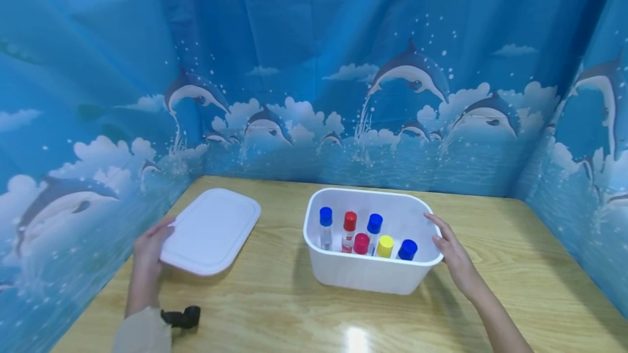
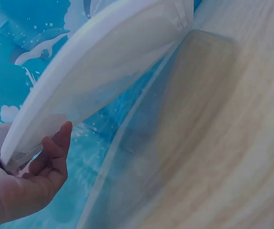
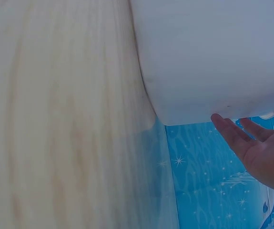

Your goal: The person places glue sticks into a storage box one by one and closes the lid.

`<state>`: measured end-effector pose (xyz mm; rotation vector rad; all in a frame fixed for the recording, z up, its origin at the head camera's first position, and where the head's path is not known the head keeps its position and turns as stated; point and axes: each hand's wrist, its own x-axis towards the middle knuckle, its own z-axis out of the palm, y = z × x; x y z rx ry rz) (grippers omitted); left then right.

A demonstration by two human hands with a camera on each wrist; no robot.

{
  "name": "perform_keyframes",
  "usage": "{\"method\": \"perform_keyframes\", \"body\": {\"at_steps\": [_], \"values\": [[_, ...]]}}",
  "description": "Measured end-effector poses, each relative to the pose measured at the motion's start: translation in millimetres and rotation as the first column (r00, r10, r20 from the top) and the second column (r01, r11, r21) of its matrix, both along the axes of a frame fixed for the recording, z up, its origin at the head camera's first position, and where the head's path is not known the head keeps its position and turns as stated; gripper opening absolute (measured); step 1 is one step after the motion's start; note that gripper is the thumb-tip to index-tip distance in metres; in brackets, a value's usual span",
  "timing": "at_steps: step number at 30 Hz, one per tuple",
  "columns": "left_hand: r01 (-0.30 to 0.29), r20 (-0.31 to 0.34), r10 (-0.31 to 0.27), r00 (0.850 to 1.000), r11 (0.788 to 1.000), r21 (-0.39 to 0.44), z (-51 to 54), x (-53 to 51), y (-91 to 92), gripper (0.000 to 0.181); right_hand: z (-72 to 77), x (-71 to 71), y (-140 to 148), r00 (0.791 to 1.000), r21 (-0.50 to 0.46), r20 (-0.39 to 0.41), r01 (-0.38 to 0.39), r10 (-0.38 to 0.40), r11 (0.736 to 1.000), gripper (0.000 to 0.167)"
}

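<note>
My left hand (image 1: 148, 247) grips the near-left edge of a white plastic lid (image 1: 213, 230). In the left wrist view the lid (image 2: 94, 62) is tilted and raised over the table, fingers curled beneath its edge. A white plastic bin (image 1: 365, 277) stands at the middle right of the table. At the bin's right end, my right hand (image 1: 453, 257) holds the rim, thumb over it; fingertips (image 3: 218, 119) touch the outer wall. Inside the bin are several small clear bottles with coloured caps, among them a blue cap (image 1: 326, 215), a red cap (image 1: 350, 219) and a yellow cap (image 1: 385, 245).
The wooden table (image 1: 255, 315) reaches to a blue dolphin-print curtain (image 1: 304, 70) at the back and both sides. A small black object (image 1: 182, 317) is beside the left wrist. Between lid and bin lies a strip of bare tabletop.
</note>
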<state>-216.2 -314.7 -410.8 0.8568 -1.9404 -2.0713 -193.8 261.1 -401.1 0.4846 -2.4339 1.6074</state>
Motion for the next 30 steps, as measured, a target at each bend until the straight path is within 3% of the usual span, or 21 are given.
{"method": "perform_keyframes", "body": {"at_steps": [4, 8, 12, 16, 24, 30], "values": [[-0.006, -0.035, 0.01, 0.999, 0.993, 0.115, 7.3, -1.7, 1.4, 0.048, 0.0, -0.6, -0.3, 1.0, 0.009, -0.004, 0.001, -0.001, 1.0, 0.043], [0.046, -0.103, -0.028, 0.994, 0.982, 0.183, 13.9, -0.9, 3.0, 0.039, -0.8, -1.4, -0.8, 1.0, 0.005, -0.015, 0.0, 0.0, 1.0, 0.043], [0.132, -0.206, -0.08, 0.975, 0.959, 0.252, 21.1, 1.2, 4.9, 0.026, -1.1, -1.6, -0.9, 1.0, 0.008, -0.02, -0.004, 0.004, 1.0, 0.043], [0.205, -0.284, -0.119, 0.952, 0.934, 0.293, 31.7, 3.0, 12.7, 0.027, -0.8, -0.6, -0.2, 1.0, 0.022, -0.02, -0.001, 0.002, 1.0, 0.043], [0.236, -0.349, -0.094, 0.932, 0.89, 0.391, 54.6, 6.0, 32.9, 0.026, 0.5, -1.1, 0.1, 1.0, 0.007, 0.007, -0.014, 0.014, 1.0, 0.044], [0.247, -0.398, -0.067, 0.915, 0.873, 0.421, 62.1, 5.6, 43.5, 0.03, 1.6, -0.8, -0.3, 1.0, 0.01, 0.007, -0.012, 0.012, 1.0, 0.043]]}}
